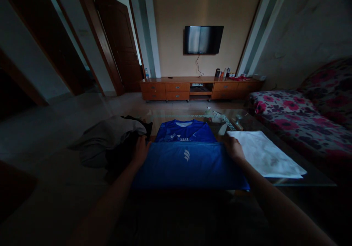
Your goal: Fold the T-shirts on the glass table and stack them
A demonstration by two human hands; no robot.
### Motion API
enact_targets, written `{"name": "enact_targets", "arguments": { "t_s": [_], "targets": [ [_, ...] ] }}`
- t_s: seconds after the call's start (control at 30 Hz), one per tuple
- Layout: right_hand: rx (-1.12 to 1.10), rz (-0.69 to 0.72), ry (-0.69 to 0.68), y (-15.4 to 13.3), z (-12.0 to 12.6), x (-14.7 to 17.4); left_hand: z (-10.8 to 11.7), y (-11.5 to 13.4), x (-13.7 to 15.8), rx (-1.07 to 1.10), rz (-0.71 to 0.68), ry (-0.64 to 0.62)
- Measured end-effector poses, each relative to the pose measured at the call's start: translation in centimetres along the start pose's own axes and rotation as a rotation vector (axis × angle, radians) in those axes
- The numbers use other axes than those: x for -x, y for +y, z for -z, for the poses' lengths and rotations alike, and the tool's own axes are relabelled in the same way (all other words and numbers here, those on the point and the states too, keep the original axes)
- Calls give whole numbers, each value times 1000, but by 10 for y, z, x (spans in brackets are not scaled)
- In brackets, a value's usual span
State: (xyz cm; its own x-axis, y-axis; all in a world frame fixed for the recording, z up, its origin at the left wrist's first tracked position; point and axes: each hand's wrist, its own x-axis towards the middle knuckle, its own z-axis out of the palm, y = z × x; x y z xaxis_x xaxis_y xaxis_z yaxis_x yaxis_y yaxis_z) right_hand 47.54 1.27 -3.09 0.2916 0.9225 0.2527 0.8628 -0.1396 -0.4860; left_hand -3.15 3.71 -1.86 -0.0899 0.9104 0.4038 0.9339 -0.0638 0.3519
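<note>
The blue shirt (185,172) is part-folded on the glass table (315,180), left hand (141,151) and right hand (234,148) each gripping one end of the folded edge. I'd pull that edge evenly taut so it lies crease-free.

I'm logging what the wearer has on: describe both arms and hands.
The left hand and right hand are ungloved. Both forearms are bare, with no sleeves, watch or bracelet visible, narrowing toward the wrists. It's too dim to rule out rings or small markings.
</note>
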Motion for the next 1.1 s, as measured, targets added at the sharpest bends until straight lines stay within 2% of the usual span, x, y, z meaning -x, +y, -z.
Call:
{"name": "enact_targets", "arguments": {
  "t_s": [0.07,0.1,0.17,0.23,0.37,0.47,0.67,0.8,0.87,0.97,1.1],
  "targets": [
    [141,82,33,-15,6,12,8,15,8,-130,-121,10],
    [200,123,11,-24,8,18,12,22,13,-179,-197,-28],
    [297,175,-90,-39,10,33,19,35,24,-230,-348,-143],
    [375,177,-189,-48,7,49,23,42,37,-229,-416,-228],
    [441,134,-265,-41,-9,73,19,40,62,-182,-357,-319],
    [431,117,-284,-27,-18,73,9,33,71,-149,-327,-394],
    [417,100,-242,-12,-23,43,-10,37,57,-112,-310,-412],
    [432,119,-201,-12,-20,32,-12,43,45,-118,-312,-364],
    [455,149,-137,-23,-18,35,-8,51,45,-120,-341,-298],
    [416,227,-90,-57,-20,50,-3,75,54,-76,-425,-232],
    [246,440,-252,-116,-36,87,-11,114,82,-26,-537,-312]
  ]
}}
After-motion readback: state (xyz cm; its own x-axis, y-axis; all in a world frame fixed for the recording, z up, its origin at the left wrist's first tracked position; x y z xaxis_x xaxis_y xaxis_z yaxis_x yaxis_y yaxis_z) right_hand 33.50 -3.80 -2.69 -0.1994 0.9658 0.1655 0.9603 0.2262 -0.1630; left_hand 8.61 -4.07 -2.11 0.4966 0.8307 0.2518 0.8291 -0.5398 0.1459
